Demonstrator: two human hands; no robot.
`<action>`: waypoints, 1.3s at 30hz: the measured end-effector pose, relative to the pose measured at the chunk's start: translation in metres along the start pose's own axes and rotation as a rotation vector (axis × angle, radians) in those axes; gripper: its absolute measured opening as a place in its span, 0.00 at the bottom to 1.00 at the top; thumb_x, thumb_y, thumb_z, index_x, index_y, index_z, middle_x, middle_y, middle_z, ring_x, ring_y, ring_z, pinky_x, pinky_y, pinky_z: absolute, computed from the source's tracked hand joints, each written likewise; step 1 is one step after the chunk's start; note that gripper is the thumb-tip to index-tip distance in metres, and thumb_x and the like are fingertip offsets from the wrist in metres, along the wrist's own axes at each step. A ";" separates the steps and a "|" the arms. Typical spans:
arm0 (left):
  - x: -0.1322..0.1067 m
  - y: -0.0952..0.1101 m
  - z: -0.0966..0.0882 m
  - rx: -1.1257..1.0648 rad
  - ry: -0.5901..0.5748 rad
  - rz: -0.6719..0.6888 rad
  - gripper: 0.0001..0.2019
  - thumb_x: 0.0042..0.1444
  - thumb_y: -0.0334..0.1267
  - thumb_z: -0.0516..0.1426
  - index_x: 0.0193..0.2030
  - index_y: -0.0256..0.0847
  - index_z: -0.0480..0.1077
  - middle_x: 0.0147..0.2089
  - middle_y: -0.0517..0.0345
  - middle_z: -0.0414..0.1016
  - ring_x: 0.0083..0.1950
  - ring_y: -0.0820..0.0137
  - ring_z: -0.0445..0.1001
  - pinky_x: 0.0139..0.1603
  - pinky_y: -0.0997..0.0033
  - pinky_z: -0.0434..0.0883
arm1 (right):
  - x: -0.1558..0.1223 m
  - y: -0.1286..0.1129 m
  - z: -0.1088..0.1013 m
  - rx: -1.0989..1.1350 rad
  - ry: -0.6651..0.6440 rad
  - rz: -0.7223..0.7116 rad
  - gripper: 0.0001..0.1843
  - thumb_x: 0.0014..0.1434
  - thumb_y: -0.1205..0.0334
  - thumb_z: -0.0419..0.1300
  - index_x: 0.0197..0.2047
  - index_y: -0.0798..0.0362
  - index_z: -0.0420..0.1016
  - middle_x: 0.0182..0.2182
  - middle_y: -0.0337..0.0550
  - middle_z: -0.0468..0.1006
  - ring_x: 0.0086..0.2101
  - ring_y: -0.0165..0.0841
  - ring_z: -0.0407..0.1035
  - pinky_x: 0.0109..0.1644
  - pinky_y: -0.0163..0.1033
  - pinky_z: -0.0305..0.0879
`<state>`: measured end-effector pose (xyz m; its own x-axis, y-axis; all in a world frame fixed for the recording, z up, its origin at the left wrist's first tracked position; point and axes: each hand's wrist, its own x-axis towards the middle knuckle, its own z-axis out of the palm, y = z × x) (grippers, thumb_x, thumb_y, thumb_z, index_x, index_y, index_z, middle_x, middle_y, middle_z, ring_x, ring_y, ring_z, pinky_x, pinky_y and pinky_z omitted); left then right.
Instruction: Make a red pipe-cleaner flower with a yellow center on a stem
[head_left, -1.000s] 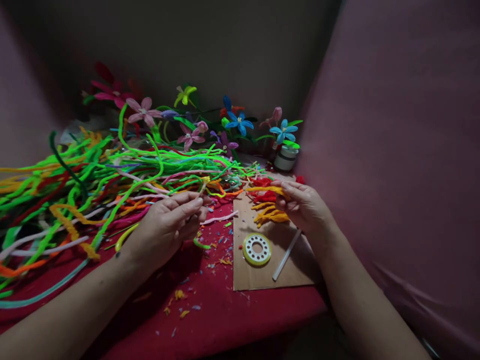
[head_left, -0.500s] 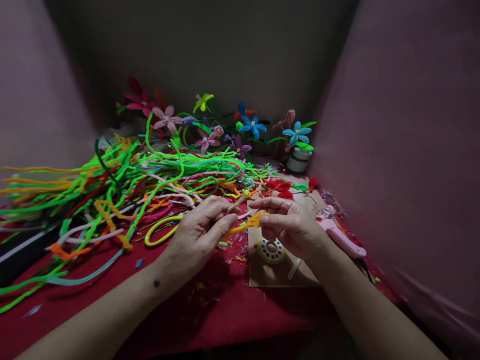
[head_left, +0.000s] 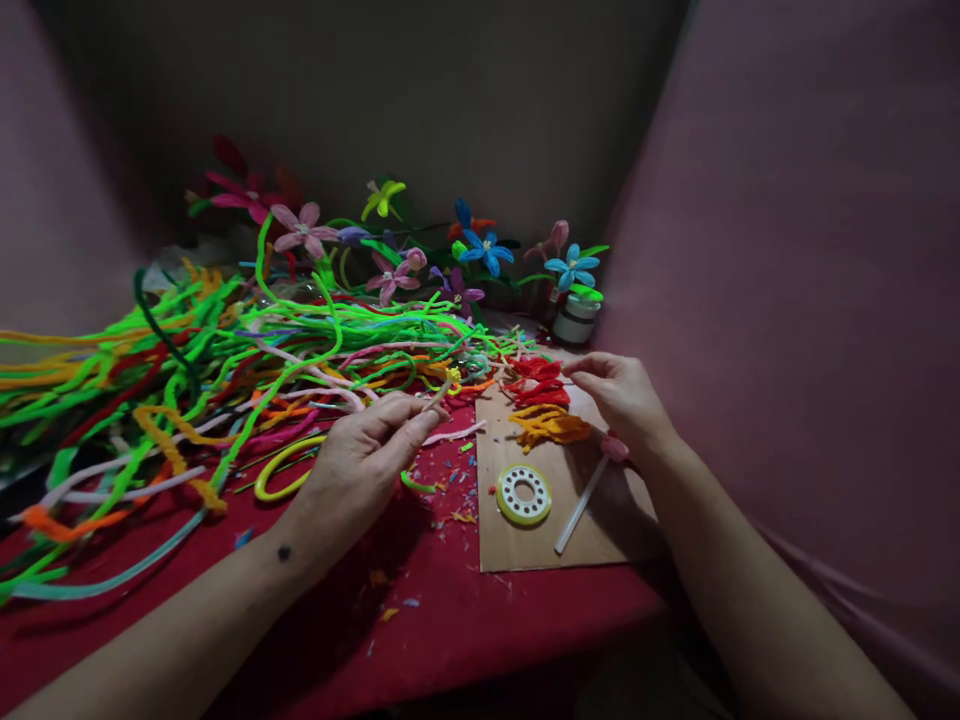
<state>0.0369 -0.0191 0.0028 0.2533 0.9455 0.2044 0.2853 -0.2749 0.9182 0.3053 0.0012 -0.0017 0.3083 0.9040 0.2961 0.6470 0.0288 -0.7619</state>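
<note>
My left hand (head_left: pixel 375 450) is closed in a pinch around a thin beige stem (head_left: pixel 439 395) with a fuzzy yellow tip, which points up and right. Over the back of a cardboard sheet (head_left: pixel 491 540), my right hand (head_left: pixel 622 400) has thumb and forefinger close together beside the red pipe-cleaner pieces (head_left: pixel 540 390). Whether anything sits between those fingertips is too small to make out. Just in front of the red pieces lies a bundle of orange-yellow pipe-cleaner pieces (head_left: pixel 555 425). A yellow-rimmed tape roll (head_left: pixel 501 505) and a white stick (head_left: pixel 581 507) with a pink end rest nearer me.
A tangled heap of pipe cleaners (head_left: pixel 337 335), mostly green, spreads across the left and back. A yellow loop handle (head_left: pixel 262 480) pokes out from it. Pipe-cleaner flowers (head_left: pixel 487 252) and a small jar (head_left: pixel 576 320) stand behind. Coloured scraps dot the red cloth (head_left: pixel 450 630).
The orange-yellow pieces have left my right hand and lie on the cardboard. That hand has moved up and right to the red pieces. My left hand keeps the stem, and the view has shifted slightly.
</note>
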 end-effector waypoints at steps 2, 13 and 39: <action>0.000 0.000 0.001 -0.011 -0.018 -0.034 0.08 0.54 0.43 0.56 0.29 0.43 0.71 0.23 0.61 0.64 0.26 0.72 0.58 0.23 0.75 0.53 | 0.010 -0.001 -0.002 -0.222 -0.044 -0.058 0.12 0.51 0.66 0.55 0.35 0.57 0.78 0.31 0.46 0.80 0.32 0.32 0.72 0.35 0.34 0.64; 0.006 -0.002 -0.001 -0.075 -0.014 -0.014 0.08 0.51 0.40 0.59 0.24 0.40 0.72 0.26 0.58 0.70 0.30 0.70 0.64 0.31 0.75 0.60 | 0.033 0.015 0.015 -0.670 -0.100 -0.226 0.12 0.49 0.73 0.55 0.27 0.52 0.78 0.26 0.47 0.79 0.30 0.35 0.70 0.32 0.36 0.58; -0.008 -0.006 0.007 -0.737 -0.441 -0.469 0.13 0.48 0.37 0.63 0.24 0.37 0.61 0.17 0.71 0.50 0.15 0.86 0.43 0.15 0.83 0.45 | -0.089 -0.019 0.020 -0.162 0.250 -0.703 0.21 0.56 0.73 0.54 0.53 0.50 0.63 0.46 0.49 0.74 0.47 0.38 0.68 0.51 0.47 0.66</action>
<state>0.0395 -0.0261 -0.0064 0.6273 0.7398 -0.2434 -0.1656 0.4321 0.8865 0.2511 -0.0709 -0.0250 -0.0777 0.5724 0.8163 0.8376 0.4816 -0.2579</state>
